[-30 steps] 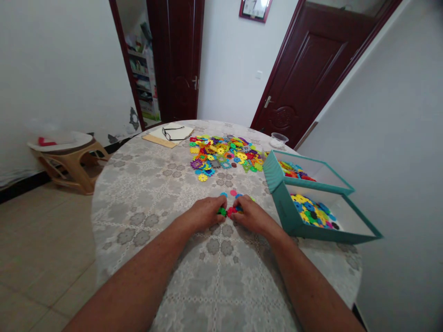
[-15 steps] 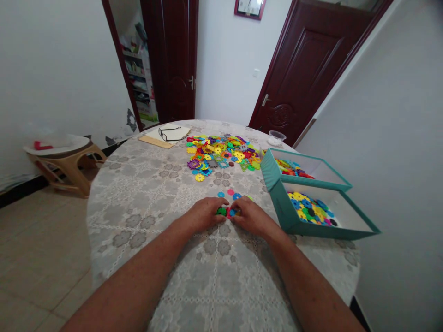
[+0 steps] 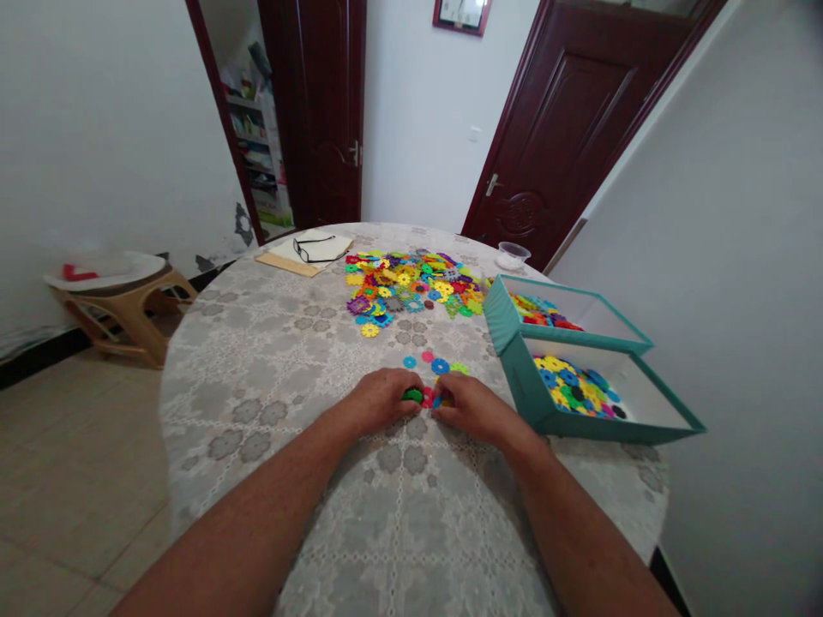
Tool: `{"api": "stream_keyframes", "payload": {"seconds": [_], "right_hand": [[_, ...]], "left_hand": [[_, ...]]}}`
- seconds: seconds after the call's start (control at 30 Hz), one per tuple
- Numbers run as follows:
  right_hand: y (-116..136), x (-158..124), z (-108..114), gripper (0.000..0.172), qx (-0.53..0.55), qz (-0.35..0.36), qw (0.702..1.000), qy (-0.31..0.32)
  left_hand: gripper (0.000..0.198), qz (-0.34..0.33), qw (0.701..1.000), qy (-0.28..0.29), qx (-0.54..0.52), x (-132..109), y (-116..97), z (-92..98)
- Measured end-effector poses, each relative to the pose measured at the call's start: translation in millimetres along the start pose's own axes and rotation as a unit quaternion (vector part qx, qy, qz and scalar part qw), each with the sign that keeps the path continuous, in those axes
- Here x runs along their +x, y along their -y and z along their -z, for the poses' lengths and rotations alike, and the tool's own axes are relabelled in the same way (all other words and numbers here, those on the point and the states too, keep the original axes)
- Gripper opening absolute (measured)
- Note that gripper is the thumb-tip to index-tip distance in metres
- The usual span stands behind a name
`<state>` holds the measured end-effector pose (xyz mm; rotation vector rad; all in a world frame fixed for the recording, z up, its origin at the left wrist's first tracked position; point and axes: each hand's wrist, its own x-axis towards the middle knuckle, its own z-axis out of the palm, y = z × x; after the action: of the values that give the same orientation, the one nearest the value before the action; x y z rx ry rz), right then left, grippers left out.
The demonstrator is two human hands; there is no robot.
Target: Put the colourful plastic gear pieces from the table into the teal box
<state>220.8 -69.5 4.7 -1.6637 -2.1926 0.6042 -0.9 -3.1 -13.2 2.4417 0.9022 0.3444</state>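
Note:
My left hand (image 3: 384, 394) is closed round a green notched plastic disc (image 3: 413, 395) near the middle of the table. Close beside it, my right hand (image 3: 468, 401) pinches a blue notched disc (image 3: 438, 401), partly covered by the fingers. Between the two hands shows a red notched disc (image 3: 428, 397); whether it is joined to the others I cannot tell. Just beyond the fingers lie a light blue disc (image 3: 410, 362), a pink disc (image 3: 428, 356), a darker blue disc (image 3: 440, 366) and a yellow-green disc (image 3: 459, 368), flat on the cloth.
A heap of colourful discs (image 3: 411, 287) lies farther back. At right stands a teal two-part box (image 3: 533, 398) with more discs inside. Black glasses (image 3: 315, 254) rest on paper (image 3: 289, 264) at the back left. A clear plastic bowl (image 3: 513, 254) sits at the back right.
My right hand has shifted slightly right, away from the left hand, so the red disc between them shows more. The yellow-green disc is less covered by my fingers.

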Motion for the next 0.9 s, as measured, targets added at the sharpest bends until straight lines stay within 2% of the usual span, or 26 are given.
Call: {"api": "stream_keyframes", "payload": {"seconds": [0.17, 0.3, 0.4, 0.47, 0.67, 0.8, 0.9], "right_hand": [[-1.3, 0.1, -2.5, 0.015, 0.049, -0.005, 0.998, -0.025], [1.6, 8.3, -16.3, 0.013, 0.199, -0.05, 0.976, -0.077], [5.0, 12.9, -25.2, 0.022, 0.293, -0.081, 0.95, -0.072], [6.9, 14.0, -27.7, 0.03, 0.312, -0.079, 0.944, -0.076], [9.2, 12.6, -26.5, 0.014, 0.327, -0.088, 0.939, -0.065], [15.3, 8.4, -14.2, 0.009, 0.239, -0.063, 0.961, -0.126], [22.8, 1.2, 9.3, 0.008, 0.13, -0.031, 0.971, -0.199]], "left_hand": [[0.018, -0.011, 0.999, -0.03, -0.035, 2.0, -5.2, 0.9], [0.016, -0.016, 0.996, -0.06, -0.069, 2.3, -7.9, 1.9], [0.026, -0.001, 0.99, -0.082, -0.116, 1.9, -6.4, 2.4], [0.036, 0.017, 0.985, -0.083, -0.148, 2.1, -4.2, 1.6], [0.042, 0.029, 0.971, -0.083, -0.221, 4.8, 1.5, -3.6], [0.032, 0.007, 0.967, -0.06, -0.248, 5.3, -2.0, -1.5], [0.033, -0.014, 0.98, -0.092, -0.179, 4.1, -2.5, -1.1]]}}
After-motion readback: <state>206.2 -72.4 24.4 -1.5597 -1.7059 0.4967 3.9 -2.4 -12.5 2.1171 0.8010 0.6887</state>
